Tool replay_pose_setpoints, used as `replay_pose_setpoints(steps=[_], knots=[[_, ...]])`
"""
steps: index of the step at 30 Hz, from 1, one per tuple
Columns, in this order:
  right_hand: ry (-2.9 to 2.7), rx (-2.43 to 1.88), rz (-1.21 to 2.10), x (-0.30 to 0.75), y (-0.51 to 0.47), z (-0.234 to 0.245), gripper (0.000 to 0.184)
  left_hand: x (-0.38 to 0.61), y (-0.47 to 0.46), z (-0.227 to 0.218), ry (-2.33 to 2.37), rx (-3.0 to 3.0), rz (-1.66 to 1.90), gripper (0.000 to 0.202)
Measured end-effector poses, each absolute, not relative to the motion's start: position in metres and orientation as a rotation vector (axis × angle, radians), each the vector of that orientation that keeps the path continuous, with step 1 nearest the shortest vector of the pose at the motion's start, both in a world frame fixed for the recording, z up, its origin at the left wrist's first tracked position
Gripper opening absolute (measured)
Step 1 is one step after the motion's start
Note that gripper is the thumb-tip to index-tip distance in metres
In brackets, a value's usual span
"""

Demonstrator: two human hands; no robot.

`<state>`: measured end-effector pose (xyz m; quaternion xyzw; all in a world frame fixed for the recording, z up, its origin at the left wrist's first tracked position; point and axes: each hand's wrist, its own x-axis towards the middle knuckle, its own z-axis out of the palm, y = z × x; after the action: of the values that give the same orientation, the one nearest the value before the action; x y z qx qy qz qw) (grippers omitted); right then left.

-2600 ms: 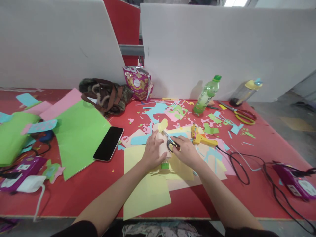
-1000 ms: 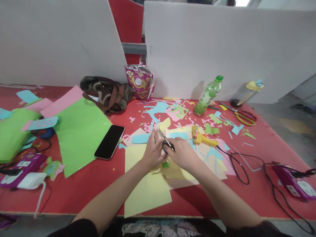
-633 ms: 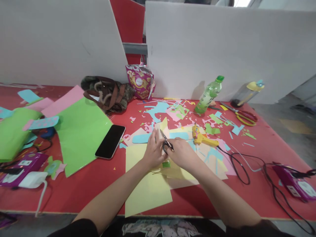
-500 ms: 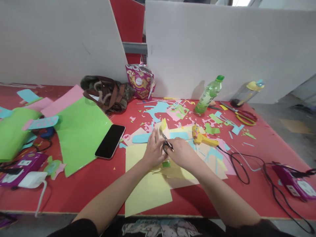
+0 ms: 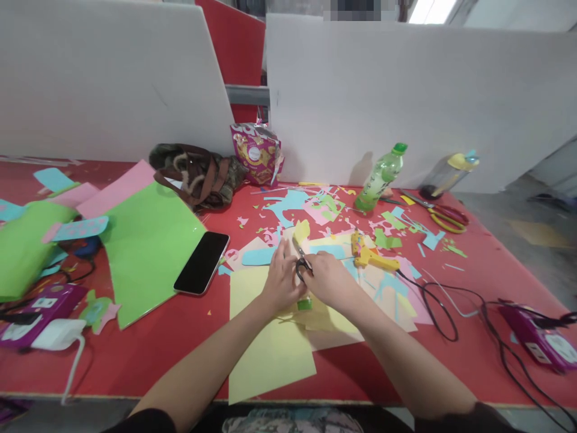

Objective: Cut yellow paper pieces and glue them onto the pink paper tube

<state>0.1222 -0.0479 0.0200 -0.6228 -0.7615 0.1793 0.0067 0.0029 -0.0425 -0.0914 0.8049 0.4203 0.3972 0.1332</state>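
Note:
My right hand (image 5: 328,278) is closed round the dark handles of a pair of scissors (image 5: 299,245), whose blades point away from me. At the blade tips is a small yellow paper piece (image 5: 302,230). My left hand (image 5: 280,278) is close against the scissors, fingers pointing forward and bent around the paper's near side; its exact hold is partly hidden. Just below both hands a small green object (image 5: 305,303) shows, its kind unclear. Sheets of yellow paper (image 5: 265,355) lie beneath my hands, with a light blue strip (image 5: 258,257) beyond my left hand.
A yellow glue gun (image 5: 376,258) with a black cord lies right. A phone (image 5: 202,263) rests on green sheets (image 5: 148,246) at left. Paper scraps, a green bottle (image 5: 381,177), larger scissors (image 5: 446,218), a snack bag (image 5: 256,153) and a cloth bag (image 5: 198,175) are further back.
The yellow paper piece at the scissors' tips has turned and shows more of its face. Both hands stay close together. The view has tilted slightly upward.

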Motion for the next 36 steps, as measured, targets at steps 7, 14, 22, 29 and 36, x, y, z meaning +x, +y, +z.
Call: replay_pose_setpoints(steps=[7, 14, 22, 29, 36], knots=[[-2.351, -1.978, 0.587, 0.117, -0.045, 0.024, 0.025, 0.002, -0.041, -0.092, 1.193, 2.391, 1.181, 0.046], [-2.297, -1.995, 0.591, 0.114, -0.043, 0.025, 0.027, 0.0, -0.042, -0.092, 1.215, 2.361, 1.106, 0.057], [-2.304, -2.021, 0.591, 0.113, -0.041, 0.023, 0.026, 0.0, -0.043, -0.095, 1.217, 2.354, 1.095, 0.055], [-2.341, -1.935, 0.653, 0.117, -0.044, 0.019, 0.024, -0.001, -0.042, -0.094, 1.246, 2.311, 1.069, 0.041], [-2.285, -1.958, 0.672, 0.123, -0.054, 0.018, 0.023, 0.001, -0.043, -0.09, 1.269, 2.296, 1.085, 0.037]])
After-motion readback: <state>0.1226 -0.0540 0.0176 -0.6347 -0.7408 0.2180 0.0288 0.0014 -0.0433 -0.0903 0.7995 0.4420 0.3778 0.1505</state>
